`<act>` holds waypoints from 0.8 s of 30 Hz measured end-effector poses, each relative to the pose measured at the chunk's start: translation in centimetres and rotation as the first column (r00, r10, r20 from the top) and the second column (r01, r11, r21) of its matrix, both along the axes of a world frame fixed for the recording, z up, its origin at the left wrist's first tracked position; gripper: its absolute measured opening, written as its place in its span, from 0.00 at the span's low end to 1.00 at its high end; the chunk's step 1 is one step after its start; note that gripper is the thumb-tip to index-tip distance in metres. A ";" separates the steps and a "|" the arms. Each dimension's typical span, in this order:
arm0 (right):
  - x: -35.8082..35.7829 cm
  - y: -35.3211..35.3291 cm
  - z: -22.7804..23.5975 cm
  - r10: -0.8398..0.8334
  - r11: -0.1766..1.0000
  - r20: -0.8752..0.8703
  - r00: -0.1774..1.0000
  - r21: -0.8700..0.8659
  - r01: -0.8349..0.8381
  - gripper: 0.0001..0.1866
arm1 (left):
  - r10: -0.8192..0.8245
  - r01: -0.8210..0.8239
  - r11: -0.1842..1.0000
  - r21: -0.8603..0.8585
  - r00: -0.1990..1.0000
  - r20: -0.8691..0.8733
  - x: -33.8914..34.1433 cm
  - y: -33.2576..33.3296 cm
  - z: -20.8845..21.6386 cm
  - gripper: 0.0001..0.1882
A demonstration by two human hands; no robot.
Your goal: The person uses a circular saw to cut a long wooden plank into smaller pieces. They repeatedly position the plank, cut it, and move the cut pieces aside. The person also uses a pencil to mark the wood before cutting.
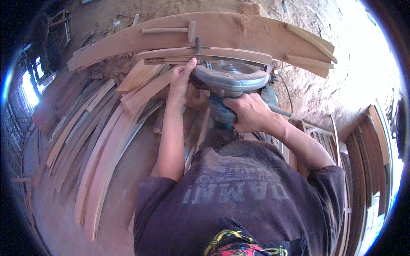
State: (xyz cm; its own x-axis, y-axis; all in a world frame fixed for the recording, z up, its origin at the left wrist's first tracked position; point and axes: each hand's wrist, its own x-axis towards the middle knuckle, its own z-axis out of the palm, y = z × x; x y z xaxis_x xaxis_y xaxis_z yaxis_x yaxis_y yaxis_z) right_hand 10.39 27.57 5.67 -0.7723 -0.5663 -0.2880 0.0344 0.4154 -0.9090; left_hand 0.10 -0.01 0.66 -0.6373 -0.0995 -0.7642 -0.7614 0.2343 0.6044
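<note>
Your right hand [250,112] wraps the handle of the silver-and-teal portable circular saw [232,83]; its fingers are curled closed, though the tips are hidden under the grip. Holding it there, behind the rounded metal guard, probably lets you steer the tool's weight while keeping your knuckles away from the blade side.

The saw lies at the near edge of the narrow, curved, pale-brown wooden strip [164,53], just in front of you. Your left hand [183,76] is at the saw's left end, thumb stretched forward near the foot of the dark upright metal bar [197,44]. The fingers are bent and close to the thumb, but I cannot tell whether they pinch the strip, the bar or both; that placement would suit steadying the work.

Beyond the strip, the broad, curved, reddish-brown wooden plank [121,40] seems to serve as a work surface. The T-shaped, wooden-handled hammer [166,30] lies on it, presumably within easy reach. A thin dark cable [290,91] hangs at the right, apart from your left hand.
</note>
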 end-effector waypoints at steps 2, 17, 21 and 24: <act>-0.1 -0.1 -0.1 0.018 1.000 0.003 1.000 0.005 -0.018 0.18 | 0.005 -0.005 1.000 -0.029 1.000 -0.004 0.2 -0.1 -0.1 0.41; -0.2 -0.7 -0.5 0.026 1.000 0.011 1.000 0.016 -0.027 0.21 | -0.042 0.042 0.999 -0.021 0.999 0.001 -0.1 -0.5 0.0 0.40; -0.1 -1.0 -0.9 0.027 1.000 0.000 1.000 0.004 -0.027 0.21 | -0.059 0.059 0.997 -0.054 0.998 0.005 -0.1 -1.5 -0.9 0.43; -0.2 -1.1 -0.9 0.025 1.000 -0.002 1.000 0.000 -0.025 0.20 | -0.064 0.064 0.995 -0.073 0.998 0.000 0.0 -1.7 -1.1 0.46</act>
